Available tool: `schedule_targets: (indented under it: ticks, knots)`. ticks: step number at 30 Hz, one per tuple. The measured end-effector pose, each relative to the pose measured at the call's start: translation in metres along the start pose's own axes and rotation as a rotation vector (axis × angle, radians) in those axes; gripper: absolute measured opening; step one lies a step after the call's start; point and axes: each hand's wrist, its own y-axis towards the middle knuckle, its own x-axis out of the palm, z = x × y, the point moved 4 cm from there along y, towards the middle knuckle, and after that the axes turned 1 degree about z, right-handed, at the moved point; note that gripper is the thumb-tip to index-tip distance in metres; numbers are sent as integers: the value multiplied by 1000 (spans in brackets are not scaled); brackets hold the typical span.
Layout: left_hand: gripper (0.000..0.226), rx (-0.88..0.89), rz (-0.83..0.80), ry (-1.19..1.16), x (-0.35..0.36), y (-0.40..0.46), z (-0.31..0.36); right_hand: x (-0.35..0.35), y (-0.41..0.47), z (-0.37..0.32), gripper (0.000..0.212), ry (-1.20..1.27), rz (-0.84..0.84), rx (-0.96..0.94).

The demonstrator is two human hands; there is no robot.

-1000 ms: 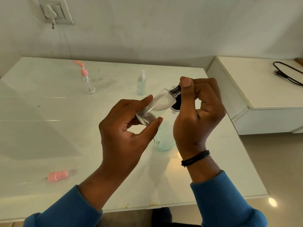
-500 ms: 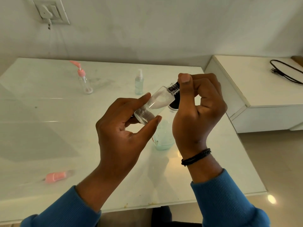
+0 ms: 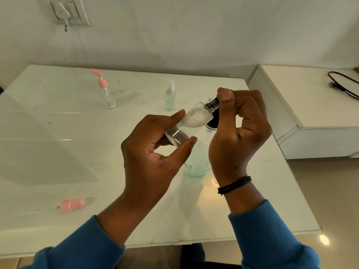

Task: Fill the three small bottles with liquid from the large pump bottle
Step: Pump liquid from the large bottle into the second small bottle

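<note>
The left hand point(image 3: 151, 152) grips a clear small bottle point(image 3: 191, 123) above the table point(image 3: 58, 152), a little liquid pooled at its base. It tilts, neck up-right, where the right hand point(image 3: 239, 133) pinches its black cap point(image 3: 212, 102). The pump bottle point(image 3: 198, 162) below holds bluish liquid.

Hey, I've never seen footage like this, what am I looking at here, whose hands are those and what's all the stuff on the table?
There is no machine here: a person wears a camera on the head, looking down at their own two hands. The left hand holds a small clear bottle, tilted, and the right hand pinches the bottle's dark cap. On the white table stand a bottle with a pink pump and a small spray bottle holding bluish liquid. A loose pink pump top lies near the front edge. Behind the hands stands a larger bottle of bluish liquid, mostly hidden.
</note>
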Motion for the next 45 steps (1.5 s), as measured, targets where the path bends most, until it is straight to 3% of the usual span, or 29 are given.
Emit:
schedule_targets:
  ticks: [45]
  knots:
    - [45, -4, 19, 13, -2, -1, -1, -2, 5, 2, 27, -19, -25, -31]
